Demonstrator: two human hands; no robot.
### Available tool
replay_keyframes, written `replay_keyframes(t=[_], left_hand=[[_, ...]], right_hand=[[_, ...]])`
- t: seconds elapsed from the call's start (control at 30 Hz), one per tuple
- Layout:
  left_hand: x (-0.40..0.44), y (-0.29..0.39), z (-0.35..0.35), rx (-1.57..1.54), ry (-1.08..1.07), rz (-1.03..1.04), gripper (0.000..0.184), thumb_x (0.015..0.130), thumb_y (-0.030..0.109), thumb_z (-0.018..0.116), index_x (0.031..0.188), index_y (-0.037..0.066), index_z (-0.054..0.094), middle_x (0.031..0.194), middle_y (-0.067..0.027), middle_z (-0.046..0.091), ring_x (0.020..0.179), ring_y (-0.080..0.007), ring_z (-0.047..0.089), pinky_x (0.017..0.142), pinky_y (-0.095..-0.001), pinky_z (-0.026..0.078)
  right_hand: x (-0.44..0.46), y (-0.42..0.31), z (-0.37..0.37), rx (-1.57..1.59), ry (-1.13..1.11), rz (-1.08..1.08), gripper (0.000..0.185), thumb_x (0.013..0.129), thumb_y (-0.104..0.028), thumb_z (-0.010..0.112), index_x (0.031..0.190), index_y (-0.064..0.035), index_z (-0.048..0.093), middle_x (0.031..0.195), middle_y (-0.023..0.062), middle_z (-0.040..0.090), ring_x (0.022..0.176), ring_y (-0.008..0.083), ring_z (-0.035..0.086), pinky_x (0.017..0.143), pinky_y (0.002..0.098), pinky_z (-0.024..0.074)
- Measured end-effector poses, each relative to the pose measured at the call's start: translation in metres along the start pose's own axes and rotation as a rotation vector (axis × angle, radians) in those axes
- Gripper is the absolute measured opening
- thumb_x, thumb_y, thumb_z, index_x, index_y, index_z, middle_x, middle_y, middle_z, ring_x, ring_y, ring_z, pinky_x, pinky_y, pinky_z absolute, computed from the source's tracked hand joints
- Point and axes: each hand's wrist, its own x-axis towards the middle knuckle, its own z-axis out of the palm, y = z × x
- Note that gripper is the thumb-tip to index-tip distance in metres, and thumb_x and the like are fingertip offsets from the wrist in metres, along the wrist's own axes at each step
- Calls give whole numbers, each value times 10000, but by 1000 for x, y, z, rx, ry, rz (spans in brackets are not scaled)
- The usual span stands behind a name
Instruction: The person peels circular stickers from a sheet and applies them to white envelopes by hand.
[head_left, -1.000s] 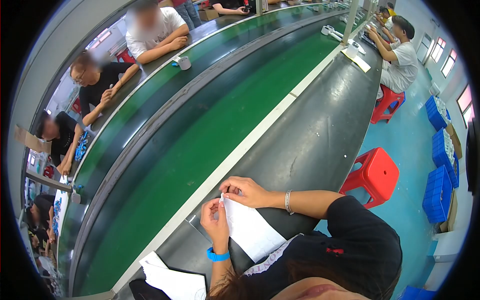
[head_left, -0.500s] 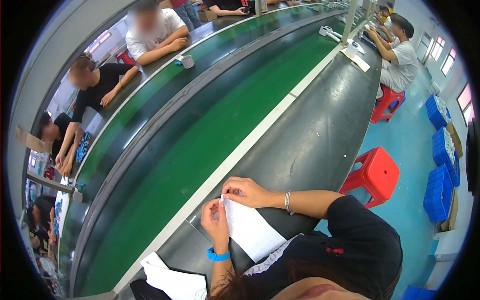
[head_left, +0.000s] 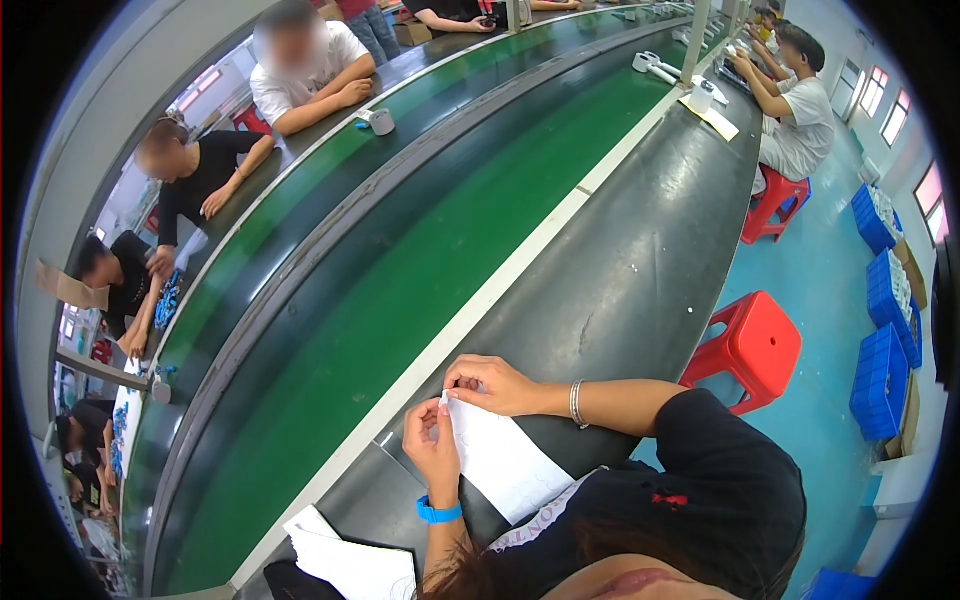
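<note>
A white paper sheet (head_left: pixel 508 456) with faint outlines, possibly a label sheet, lies slanted over the black worktop edge against my body. My left hand (head_left: pixel 432 445), with a blue wristband, is closed in a pinch at the sheet's upper corner. Against the same corner, the fingertips of my right hand (head_left: pixel 495 386) are pressed together; a silver bracelet circles that wrist. The fingertips of both hands nearly meet, and any small piece between them is too small to make out. More white papers (head_left: pixel 350 562) lie to the left of my left forearm.
The black worktop (head_left: pixel 610 290) runs along a green conveyor belt (head_left: pixel 400 300). White parts (head_left: pixel 655 68) sit on the belt's far end. A red stool (head_left: pixel 755 350) and blue crates (head_left: pixel 880 380) stand at right. Several co-workers sit along both sides.
My hands and the sheet stay almost in place. At the far left, co-workers' arms have shifted. The white parts at the belt's far end have moved slightly left.
</note>
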Motion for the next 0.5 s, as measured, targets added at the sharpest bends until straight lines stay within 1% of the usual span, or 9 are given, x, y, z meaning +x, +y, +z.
replay_keyframes(t=[0.5], left_hand=[[0,1,0,22,-4,15,86,872,35,646,941,-14,628,899,-74,616,783,-141,611,702,-268,506]], right_hand=[[0,3,1,10,1,6,115,873,-91,644,960,-19,622,924,59,612,766,163,599,658,291,503]])
